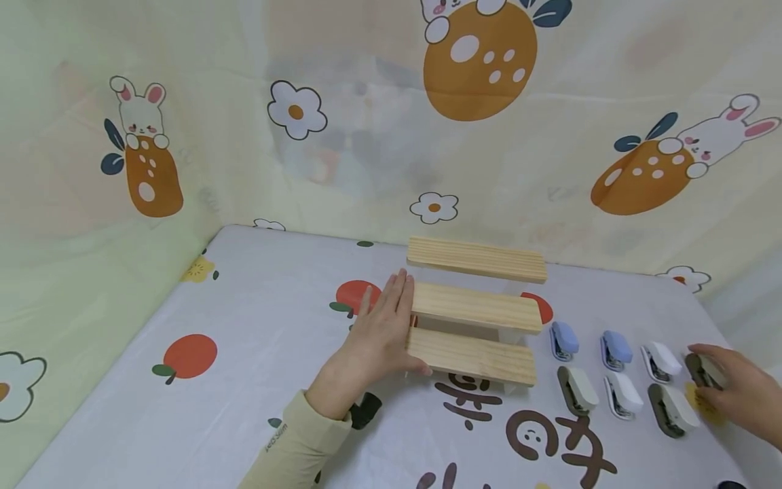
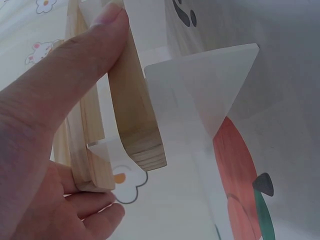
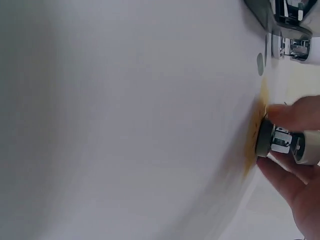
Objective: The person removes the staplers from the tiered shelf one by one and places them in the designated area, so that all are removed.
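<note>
A tiered rack has three pale wooden boards (image 1: 476,307) on clear plastic side supports (image 2: 200,85). My left hand (image 1: 381,333) rests against the rack's left end. Its fingers stretch along the board ends, and its thumb presses on the front board (image 2: 135,110). At the far right, my right hand (image 1: 742,390) grips a mini stapler (image 1: 705,370) with a dark grey-green base. In the right wrist view, thumb and fingers pinch this stapler (image 3: 280,140) from both sides, its base close over the yellow flower print.
Left of the held stapler, other mini staplers stand in two rows: blue ones (image 1: 616,348), white ones (image 1: 623,394) and white ones with grey-green bases (image 1: 674,409). A printed cloth (image 1: 256,353) covers the table. Behind it hangs a patterned curtain (image 1: 366,156).
</note>
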`<state>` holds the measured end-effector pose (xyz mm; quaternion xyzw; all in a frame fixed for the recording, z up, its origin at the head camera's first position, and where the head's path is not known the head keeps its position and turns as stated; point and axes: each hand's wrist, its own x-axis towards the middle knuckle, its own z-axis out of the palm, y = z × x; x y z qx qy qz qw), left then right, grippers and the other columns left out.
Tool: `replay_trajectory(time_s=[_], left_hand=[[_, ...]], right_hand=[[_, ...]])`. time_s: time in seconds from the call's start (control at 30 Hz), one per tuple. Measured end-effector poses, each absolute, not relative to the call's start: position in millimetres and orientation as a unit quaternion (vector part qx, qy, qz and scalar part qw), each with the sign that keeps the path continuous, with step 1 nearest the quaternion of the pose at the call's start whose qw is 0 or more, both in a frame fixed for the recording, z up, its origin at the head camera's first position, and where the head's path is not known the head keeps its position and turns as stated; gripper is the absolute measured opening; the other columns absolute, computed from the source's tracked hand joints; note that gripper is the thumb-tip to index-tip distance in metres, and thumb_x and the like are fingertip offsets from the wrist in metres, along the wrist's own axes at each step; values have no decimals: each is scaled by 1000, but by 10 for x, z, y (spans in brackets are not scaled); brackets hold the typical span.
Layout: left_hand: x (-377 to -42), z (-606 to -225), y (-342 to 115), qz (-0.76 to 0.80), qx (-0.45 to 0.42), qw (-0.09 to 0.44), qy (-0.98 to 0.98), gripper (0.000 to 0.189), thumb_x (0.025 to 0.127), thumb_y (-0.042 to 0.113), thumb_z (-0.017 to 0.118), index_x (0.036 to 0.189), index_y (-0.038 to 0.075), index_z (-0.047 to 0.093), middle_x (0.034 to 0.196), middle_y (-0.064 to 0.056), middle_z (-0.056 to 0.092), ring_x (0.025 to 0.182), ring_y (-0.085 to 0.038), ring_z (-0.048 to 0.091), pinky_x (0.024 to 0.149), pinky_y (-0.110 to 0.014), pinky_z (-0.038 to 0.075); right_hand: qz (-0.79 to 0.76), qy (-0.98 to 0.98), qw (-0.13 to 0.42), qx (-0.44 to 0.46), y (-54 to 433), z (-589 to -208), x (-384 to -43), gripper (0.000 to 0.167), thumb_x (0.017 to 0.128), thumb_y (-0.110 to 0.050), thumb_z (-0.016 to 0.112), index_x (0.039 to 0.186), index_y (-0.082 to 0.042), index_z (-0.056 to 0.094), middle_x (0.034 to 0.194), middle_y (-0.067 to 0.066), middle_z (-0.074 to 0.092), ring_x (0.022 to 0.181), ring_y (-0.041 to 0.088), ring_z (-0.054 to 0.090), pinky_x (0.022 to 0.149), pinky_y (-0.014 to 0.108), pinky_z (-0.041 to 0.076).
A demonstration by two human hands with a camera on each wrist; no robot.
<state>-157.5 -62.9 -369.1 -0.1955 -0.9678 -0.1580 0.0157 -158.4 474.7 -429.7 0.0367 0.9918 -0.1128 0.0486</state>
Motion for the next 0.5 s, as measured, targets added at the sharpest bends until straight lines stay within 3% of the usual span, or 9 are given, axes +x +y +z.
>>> replay_trajectory(time_s=[0.23, 0.37, 0.5], left_hand=[[-1584, -3702, -645, -165, -195, 13, -967, 142, 56, 56, 92, 158, 0, 10, 167, -14, 9, 155, -28, 14, 124, -56, 13], [-1596, -3711, -677, -171, -190, 4, -967, 143, 57, 58, 90, 159, 2, 7, 168, -12, 6, 156, -27, 10, 124, -55, 11], [-1604, -3716, -719, -196, -183, -15, -963, 141, 60, 58, 89, 159, 3, 5, 168, -12, 3, 156, -28, 5, 125, -55, 9]], right_hand=[[-127, 991, -16, 32, 4615, -4171, -1554, 68, 87, -2, 63, 141, 14, 25, 143, 48, 17, 127, 67, 22, 99, 79, 25], [-126, 990, -52, 26, 4398, -3973, -1547, 62, 92, -4, 61, 141, 14, 28, 146, 46, 17, 129, 64, 23, 99, 78, 26], [-127, 989, -72, -5, 4096, -3766, -1520, 60, 97, -12, 61, 142, 14, 31, 152, 41, 15, 138, 60, 17, 105, 76, 20]])
